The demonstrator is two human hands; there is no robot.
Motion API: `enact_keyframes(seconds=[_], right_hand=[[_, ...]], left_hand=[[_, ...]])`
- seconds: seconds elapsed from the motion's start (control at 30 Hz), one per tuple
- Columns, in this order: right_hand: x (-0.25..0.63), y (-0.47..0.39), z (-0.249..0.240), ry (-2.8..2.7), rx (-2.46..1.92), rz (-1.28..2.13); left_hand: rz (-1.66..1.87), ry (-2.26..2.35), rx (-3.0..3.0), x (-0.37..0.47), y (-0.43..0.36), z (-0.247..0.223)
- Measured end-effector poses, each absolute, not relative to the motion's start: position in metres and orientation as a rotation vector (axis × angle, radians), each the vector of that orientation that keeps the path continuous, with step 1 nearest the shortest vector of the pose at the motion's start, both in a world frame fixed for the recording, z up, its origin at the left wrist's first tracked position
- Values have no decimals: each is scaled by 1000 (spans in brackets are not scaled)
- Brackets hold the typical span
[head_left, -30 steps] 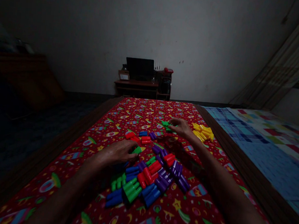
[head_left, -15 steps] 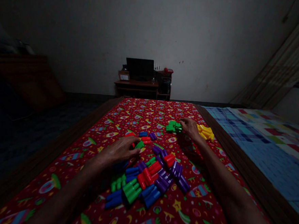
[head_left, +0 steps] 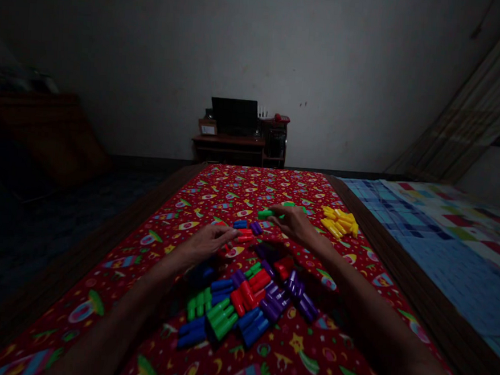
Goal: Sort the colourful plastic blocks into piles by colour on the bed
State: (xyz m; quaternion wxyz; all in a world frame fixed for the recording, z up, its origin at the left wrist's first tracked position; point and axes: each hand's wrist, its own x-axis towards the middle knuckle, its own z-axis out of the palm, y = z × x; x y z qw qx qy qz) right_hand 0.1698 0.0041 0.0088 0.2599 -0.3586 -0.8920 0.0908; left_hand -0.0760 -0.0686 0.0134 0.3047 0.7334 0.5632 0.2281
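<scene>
My right hand pinches a green toy block above the cloth, in front of the green blocks, which it mostly hides. To the left, my left hand hovers with its fingers stretched out and nothing visible in them. Its fingertips are by a red block; whether they touch it I cannot tell. A blue block and a purple block lie just beyond. Nearer to me spreads a mixed heap of red, blue, green and purple blocks.
Yellow blocks form a group at the right. The table is covered by a red patterned cloth. A bed with a blue sheet adjoins on the right. Against the wall stands a desk with a monitor.
The green block that was at my left hand is gone from there. My right hand has moved left from the green group and now holds a green block.
</scene>
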Motion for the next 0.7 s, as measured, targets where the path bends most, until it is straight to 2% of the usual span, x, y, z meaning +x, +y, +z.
enact_keyframes(seconds=[0.17, 0.37, 0.5, 0.63, 0.7], right_hand=[[207, 34, -7, -2517, -1508, -35], [213, 36, -17, -2372, -1744, -174], [190, 12, 5, -2445, -1464, -19], [151, -34, 16, -2710, -762, 463], [136, -52, 12, -2771, -484, 550]], left_hand=[[293, 1434, 2185, -108, -77, 30], [45, 1599, 2208, -121, -88, 19], [-28, 1669, 2202, -125, -88, 11], [-67, 1659, 2203, -127, -86, 12], [-80, 1624, 2198, -124, -86, 15]])
